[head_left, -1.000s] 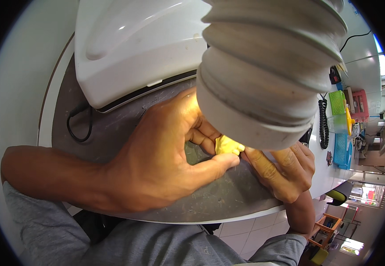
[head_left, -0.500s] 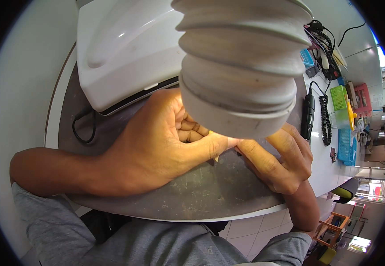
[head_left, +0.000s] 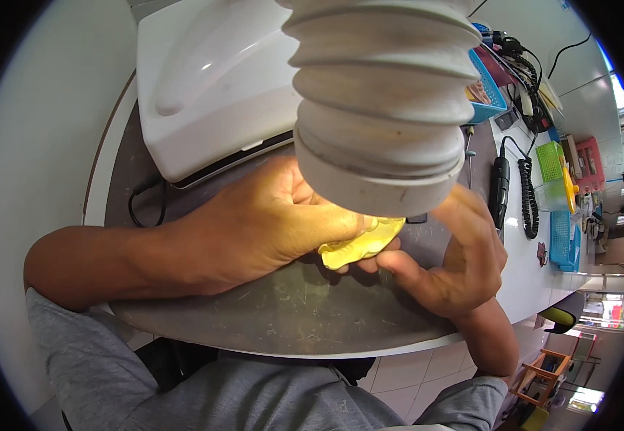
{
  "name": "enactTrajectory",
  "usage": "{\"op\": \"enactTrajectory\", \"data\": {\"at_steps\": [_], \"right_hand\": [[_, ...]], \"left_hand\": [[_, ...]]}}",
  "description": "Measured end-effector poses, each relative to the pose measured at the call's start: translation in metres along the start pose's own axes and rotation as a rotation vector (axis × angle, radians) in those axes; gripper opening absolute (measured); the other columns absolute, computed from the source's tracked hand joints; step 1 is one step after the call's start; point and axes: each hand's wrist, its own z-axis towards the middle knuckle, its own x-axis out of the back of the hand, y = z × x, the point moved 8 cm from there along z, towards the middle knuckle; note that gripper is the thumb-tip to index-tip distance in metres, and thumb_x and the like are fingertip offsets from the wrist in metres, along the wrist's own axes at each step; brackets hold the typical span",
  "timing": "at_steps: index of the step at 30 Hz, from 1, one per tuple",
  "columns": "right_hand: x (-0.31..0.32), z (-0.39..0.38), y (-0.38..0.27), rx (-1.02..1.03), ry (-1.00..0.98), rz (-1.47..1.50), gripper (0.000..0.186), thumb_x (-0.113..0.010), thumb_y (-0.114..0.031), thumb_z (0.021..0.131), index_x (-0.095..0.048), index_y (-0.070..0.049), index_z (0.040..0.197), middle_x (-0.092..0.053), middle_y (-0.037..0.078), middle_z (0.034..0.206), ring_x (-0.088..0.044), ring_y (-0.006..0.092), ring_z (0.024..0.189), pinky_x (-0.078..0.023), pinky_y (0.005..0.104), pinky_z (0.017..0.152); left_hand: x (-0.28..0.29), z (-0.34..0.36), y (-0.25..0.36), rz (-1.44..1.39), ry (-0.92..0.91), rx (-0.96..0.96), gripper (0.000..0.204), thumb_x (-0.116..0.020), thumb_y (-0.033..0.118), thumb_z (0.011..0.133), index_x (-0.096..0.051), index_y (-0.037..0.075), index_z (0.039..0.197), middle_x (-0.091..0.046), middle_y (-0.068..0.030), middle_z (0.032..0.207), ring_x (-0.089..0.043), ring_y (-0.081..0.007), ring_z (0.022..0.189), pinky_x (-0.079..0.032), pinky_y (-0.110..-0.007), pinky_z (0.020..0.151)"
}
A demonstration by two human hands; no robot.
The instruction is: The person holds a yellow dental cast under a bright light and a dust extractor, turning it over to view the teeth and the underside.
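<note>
My left hand [head_left: 276,223] is closed round a yellow, irregular moulded piece [head_left: 362,244] with a wavy edge, its thumb on top and fingertips showing underneath. The piece's upper part is hidden by my thumb and a white ribbed hose [head_left: 387,108]. Just right of the piece is my right hand [head_left: 463,258], thumb stretched toward it and apart from the forefinger. Its upper fingers are blurred and partly behind the hose end. A small dark object [head_left: 417,218] shows between the hands; its kind is unclear.
The hose hangs low over both hands. A white machine housing [head_left: 211,93] stands at the far left on the grey worktop [head_left: 312,316]. To the right are a black handpiece [head_left: 499,188] with a coiled cord [head_left: 527,197], a blue basket [head_left: 488,93] and a green basket [head_left: 549,160].
The yellow piece has come into clear view in my left hand. My right hand's forefinger has lifted away from my left thumb, and the blue basket behind the hose shows more.
</note>
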Motion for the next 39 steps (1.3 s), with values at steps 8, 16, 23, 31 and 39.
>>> {"op": "enactTrajectory", "data": {"at_steps": [8, 16, 23, 31, 39], "right_hand": [[-0.007, -0.005, 0.019, -0.313, -0.213, 0.311, 0.051, -0.085, -0.025, 0.074, -0.064, 0.009, 0.106, -0.064, 0.018, 0.105, -0.061, 0.0261, 0.102, -0.045, 0.0348, 0.091], [-0.013, -0.014, 0.030, -0.505, -0.235, 0.501, 0.056, -0.076, -0.040, 0.082, -0.068, 0.007, 0.110, -0.063, 0.019, 0.113, -0.059, 0.0269, 0.111, -0.043, 0.0376, 0.097], [-0.017, -0.011, 0.035, -0.444, -0.200, 0.526, 0.044, -0.079, -0.016, 0.077, -0.069, -0.002, 0.117, -0.067, 0.013, 0.108, -0.062, 0.0193, 0.097, -0.048, 0.0299, 0.085], [-0.020, -0.017, 0.040, -0.506, -0.252, 0.574, 0.061, -0.082, -0.031, 0.074, -0.063, 0.005, 0.121, -0.061, 0.016, 0.117, -0.059, 0.0217, 0.106, -0.045, 0.0324, 0.092], [-0.023, -0.011, 0.025, -0.361, -0.331, 0.324, 0.081, -0.095, -0.030, 0.060, -0.056, 0.012, 0.117, -0.056, 0.019, 0.123, -0.056, 0.0246, 0.115, -0.042, 0.0358, 0.099]], "left_hand": [[-0.004, 0.003, -0.010, -0.363, -0.179, 0.066, 0.035, -0.056, 0.008, 0.097, -0.047, -0.006, 0.128, -0.062, -0.0161, 0.115, -0.065, -0.0230, 0.104, -0.057, -0.036, 0.091], [-0.017, 0.004, -0.017, -0.364, -0.360, 0.230, 0.038, -0.052, 0.010, 0.100, -0.044, -0.009, 0.132, -0.058, -0.0207, 0.124, -0.063, -0.0311, 0.111, -0.054, -0.038, 0.099], [-0.017, 0.001, -0.014, -0.383, -0.335, 0.243, 0.040, -0.051, 0.010, 0.100, -0.042, -0.010, 0.133, -0.058, -0.0218, 0.125, -0.063, -0.0326, 0.111, -0.053, -0.038, 0.100], [-0.014, 0.001, -0.010, -0.348, -0.279, 0.150, 0.038, -0.054, 0.008, 0.099, -0.044, -0.010, 0.131, -0.060, -0.0189, 0.119, -0.064, -0.0295, 0.108, -0.056, -0.036, 0.096], [-0.006, 0.005, -0.016, -0.347, -0.204, 0.110, 0.033, -0.055, 0.016, 0.099, -0.052, -0.004, 0.125, -0.061, -0.0186, 0.116, -0.064, -0.0292, 0.106, -0.053, -0.038, 0.093]]}}
